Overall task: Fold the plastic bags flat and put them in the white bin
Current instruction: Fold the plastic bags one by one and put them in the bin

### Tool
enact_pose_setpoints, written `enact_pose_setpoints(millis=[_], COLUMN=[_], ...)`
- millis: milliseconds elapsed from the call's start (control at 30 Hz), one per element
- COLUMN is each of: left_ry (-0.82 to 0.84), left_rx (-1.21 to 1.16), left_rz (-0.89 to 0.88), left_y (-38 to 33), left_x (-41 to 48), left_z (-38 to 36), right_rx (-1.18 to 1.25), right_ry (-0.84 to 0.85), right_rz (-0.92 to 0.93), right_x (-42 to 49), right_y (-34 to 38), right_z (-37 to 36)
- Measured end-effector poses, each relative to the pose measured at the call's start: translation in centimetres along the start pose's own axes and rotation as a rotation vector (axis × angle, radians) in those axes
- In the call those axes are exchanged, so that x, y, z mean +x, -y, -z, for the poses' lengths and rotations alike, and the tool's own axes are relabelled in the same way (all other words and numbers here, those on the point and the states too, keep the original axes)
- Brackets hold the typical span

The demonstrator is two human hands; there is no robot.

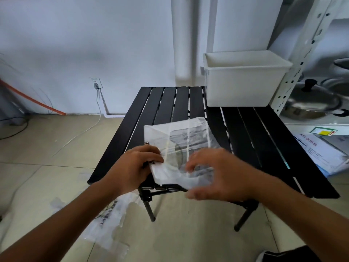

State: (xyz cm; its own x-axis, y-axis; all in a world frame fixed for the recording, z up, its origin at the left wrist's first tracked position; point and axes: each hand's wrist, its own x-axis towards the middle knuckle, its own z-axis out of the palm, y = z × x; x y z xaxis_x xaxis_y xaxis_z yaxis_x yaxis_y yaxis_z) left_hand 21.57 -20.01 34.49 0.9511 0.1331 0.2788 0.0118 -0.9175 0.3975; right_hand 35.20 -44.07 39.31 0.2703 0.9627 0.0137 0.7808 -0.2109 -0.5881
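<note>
A clear plastic bag with grey print lies flattened on the black slatted table, near its front edge. My left hand presses down on the bag's left edge with its fingers curled over it. Blurred by motion, my right hand hovers over the bag's near right corner, fingers spread and touching the plastic. The white bin stands at the table's back right corner, and nothing shows inside it from here. Another clear plastic bag lies crumpled on the floor under my left forearm.
A white metal shelf stands right of the table, holding a lidded steel pot. Printed papers lie on the floor beside it. A wall socket with a cable is at the back left, and tiled floor lies to the left.
</note>
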Motion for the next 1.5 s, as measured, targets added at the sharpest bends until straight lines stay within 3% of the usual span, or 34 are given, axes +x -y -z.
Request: enact_pose_setpoints(millis=[133, 267, 333, 467, 533, 633, 700, 900, 1133, 1267, 1500], left_ry=[0.052, -0.03, -0.035, 0.027, 0.074, 0.07, 0.061, -0.017, -0.243, -0.384, -0.338], left_rx=[-0.3, -0.502, -0.531, -0.468, -0.439, -0.424, -0.505, -0.732, -0.484, -0.339, 0.116], left_rz=[0.077, 0.236, 0.258, 0.195, 0.117, 0.059, 0.118, 0.439, 0.6, 0.705, 0.659], left_y=[0.8, 0.7, 0.8, 1.6, 2.0, 2.5, 2.2, 0.8, 0.2, -0.7, 0.2], left_x=[-0.3, 0.2, 0.4, 0.2, -0.1, -0.3, -0.3, 0.9, 2.8, 3.9, 4.6], left_z=[1.2, 1.9, 1.8, 1.4, 1.4, 1.6, 1.7, 1.8, -0.1, -1.6, -2.0], right_rx=[0.187, 0.065, -0.047, -0.297, -0.204, 0.024, 0.185, 0.367, 0.306, 0.212, -0.179], right_ry=[0.081, 0.279, 0.278, 0.149, 0.063, -0.026, -0.06, -0.299, -0.53, -0.577, -0.567], right_rz=[-0.163, -0.322, -0.275, -0.081, -0.032, -0.099, -0.202, -0.351, -0.564, -0.622, -0.663], right_x=[-0.7, -0.8, -0.6, 0.2, 0.2, -0.1, -0.3, 0.6, 3.0, 4.0, 3.9], right_y=[-3.0, -4.7, -4.6, -4.4, -4.9, -5.7, -5.4, -5.6, -5.3, -5.0, -3.9], right_z=[3.7, 4.0, 3.2, 0.7, -0.2, -0.1, 0.3, 0.3, -0.4, -0.9, -1.0])
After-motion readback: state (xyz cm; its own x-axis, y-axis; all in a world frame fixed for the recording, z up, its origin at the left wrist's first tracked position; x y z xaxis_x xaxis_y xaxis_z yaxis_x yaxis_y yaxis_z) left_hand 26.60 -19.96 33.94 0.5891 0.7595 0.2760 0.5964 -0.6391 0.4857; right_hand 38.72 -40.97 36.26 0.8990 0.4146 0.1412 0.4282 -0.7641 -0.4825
